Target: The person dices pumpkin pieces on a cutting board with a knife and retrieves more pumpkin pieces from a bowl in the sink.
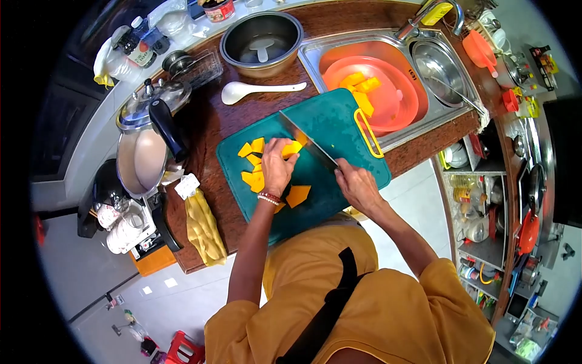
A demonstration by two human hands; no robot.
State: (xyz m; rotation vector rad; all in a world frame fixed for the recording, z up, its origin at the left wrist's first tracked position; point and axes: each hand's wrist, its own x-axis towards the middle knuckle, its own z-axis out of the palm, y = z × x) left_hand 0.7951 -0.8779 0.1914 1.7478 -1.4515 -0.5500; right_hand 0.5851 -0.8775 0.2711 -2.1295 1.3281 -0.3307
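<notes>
On the green cutting board [315, 121] my left hand [277, 168] presses its fingers on a pumpkin piece [292, 149]. My right hand [359, 187] grips the handle of a kitchen knife [312, 144]. Its blade slants across the board, right beside the piece under my left fingers. Several cut pumpkin chunks [245, 150] lie to the left of my left hand. A larger pumpkin slab [298, 196] rests nearer my body, to the right of my left wrist. The knife's handle is mostly hidden in my right palm.
An orange basin [407, 112] with pumpkin pieces [365, 85] sits in the metal sink [388, 142]. A white ladle [233, 93] and a dark inner pot [262, 70] stand beyond the board. At left are a lidded pot [142, 161] and a yellowish bag [205, 230].
</notes>
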